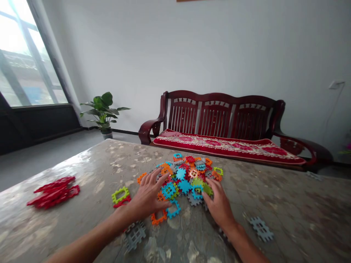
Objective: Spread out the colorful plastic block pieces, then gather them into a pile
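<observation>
Table: bears all pieces listed. Heap of interlocking pieces: toward the far edge; left hand over its near left side, right hand at its right. Pile of pieces: near the left edge, well apart from the heap. Two pieces: between pile and heap, left of the left hand. Loose piece: before the heap, beside the left forearm. Outer piece: right of the right forearm. Corner-side piece: far edge, to the right. Bench (mat along its seat): behind the far edge. Potted plant: behind the far left corner.
</observation>
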`<state>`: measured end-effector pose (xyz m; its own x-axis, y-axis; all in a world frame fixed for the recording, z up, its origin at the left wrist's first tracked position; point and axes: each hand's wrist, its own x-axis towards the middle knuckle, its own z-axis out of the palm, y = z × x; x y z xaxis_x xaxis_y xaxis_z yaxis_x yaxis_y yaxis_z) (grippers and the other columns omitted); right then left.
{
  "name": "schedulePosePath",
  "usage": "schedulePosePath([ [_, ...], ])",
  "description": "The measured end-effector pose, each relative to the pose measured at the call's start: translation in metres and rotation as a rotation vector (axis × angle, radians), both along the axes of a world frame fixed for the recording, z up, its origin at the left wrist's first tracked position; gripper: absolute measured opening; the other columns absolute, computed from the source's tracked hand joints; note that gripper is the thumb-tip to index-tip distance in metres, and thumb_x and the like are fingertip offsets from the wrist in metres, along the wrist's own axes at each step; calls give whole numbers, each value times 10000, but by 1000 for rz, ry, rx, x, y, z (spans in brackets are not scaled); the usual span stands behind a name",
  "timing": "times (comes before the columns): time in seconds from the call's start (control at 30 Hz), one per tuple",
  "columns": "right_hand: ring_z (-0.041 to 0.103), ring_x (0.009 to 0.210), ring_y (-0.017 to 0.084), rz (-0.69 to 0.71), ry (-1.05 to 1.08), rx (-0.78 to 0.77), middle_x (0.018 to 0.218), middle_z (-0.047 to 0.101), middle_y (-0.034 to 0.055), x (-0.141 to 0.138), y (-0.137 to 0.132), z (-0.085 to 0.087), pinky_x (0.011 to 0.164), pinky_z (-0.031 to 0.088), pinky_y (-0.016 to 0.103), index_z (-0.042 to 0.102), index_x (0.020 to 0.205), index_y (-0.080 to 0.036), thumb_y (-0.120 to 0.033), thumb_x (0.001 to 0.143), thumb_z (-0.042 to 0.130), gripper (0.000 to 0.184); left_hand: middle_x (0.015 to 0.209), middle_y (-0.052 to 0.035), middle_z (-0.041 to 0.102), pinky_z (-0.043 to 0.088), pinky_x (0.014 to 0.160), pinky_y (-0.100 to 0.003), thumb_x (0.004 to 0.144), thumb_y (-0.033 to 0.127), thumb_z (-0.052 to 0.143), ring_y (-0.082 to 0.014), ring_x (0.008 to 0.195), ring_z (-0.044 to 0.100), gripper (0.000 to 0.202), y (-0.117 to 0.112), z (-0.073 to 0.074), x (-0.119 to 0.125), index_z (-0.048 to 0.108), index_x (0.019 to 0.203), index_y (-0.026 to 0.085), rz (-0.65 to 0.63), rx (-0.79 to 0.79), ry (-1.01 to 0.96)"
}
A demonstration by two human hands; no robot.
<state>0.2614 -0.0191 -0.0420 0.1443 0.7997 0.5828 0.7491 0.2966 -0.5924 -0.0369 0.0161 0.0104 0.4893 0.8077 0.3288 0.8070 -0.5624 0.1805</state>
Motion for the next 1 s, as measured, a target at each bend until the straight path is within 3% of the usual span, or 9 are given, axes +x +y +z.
schedulePosePath([
  [0.13,573,1173,251,-9,-179,30,1262,614,104,-3,-1,2,1006,490,437,565,1301,-217,-289,859,552,448,1607,-113,249,240,1119,-652,604,570,782,-438,1426,261,1029,-36,-34,-47,330,1510,389,41,0,134],
  [0.27,564,1172,259,-28,-349,55,1281,607,104,-11,0,1,983,492,447,557,1335,-246,-265,880,532,456,1608,-130,261,270,1105,-650,638,611,749,-443,1433,258,1012,-48,-48,-65,305,1521,391,50,-44,188],
  [0.4,544,1188,271,-38,-459,72,1307,594,108,-16,4,4,998,470,471,564,1337,-257,-286,901,527,439,1593,-135,297,300,1109,-621,791,636,605,-408,1424,302,818,-33,-47,-50,339,1515,363,43,-39,143],
  [0.5,531,1210,272,13,-429,69,1313,599,98,-15,10,8,1043,433,489,586,1314,-260,-319,912,515,412,1581,-147,317,291,1128,-605,825,622,581,-391,1434,290,768,-12,-39,-30,369,1506,337,36,-7,105],
  [0.6,553,1193,251,64,-242,60,1274,638,85,-9,14,13,1063,419,486,616,1267,-249,-328,944,436,378,1549,-150,372,290,1136,-593,863,576,560,-367,1426,319,704,6,-31,-15,388,1497,323,45,12,78],
  [0.7,586,1162,235,24,90,36,1228,670,97,5,14,17,1047,444,458,630,1226,-219,-377,975,349,409,1545,-143,381,285,1136,-591,899,530,524,-354,1427,325,641,13,-24,-13,397,1490,317,82,31,73],
  [0.8,576,1195,251,-31,223,-57,1266,653,113,34,7,21,1062,432,461,607,1243,-199,-454,947,384,450,1554,-148,370,231,1160,-579,928,490,469,-340,1448,289,585,13,-21,-30,432,1473,280,169,31,89],
  [0.9,548,1239,298,-118,22,-217,1296,633,113,71,-13,14,1097,380,523,590,1277,-210,-518,866,482,525,1544,-137,395,192,1168,-576,938,468,412,-323,1448,297,553,9,-26,-62,469,1448,262,322,-22,104],
  [1.0,428,1363,340,-240,-164,-280,1439,521,116,99,-48,-8,1131,327,554,525,1370,-234,-596,833,505,647,1550,-146,382,211,1152,-571,927,507,372,-328,1449,297,611,5,-36,-96,427,1477,247,490,-71,116],
])
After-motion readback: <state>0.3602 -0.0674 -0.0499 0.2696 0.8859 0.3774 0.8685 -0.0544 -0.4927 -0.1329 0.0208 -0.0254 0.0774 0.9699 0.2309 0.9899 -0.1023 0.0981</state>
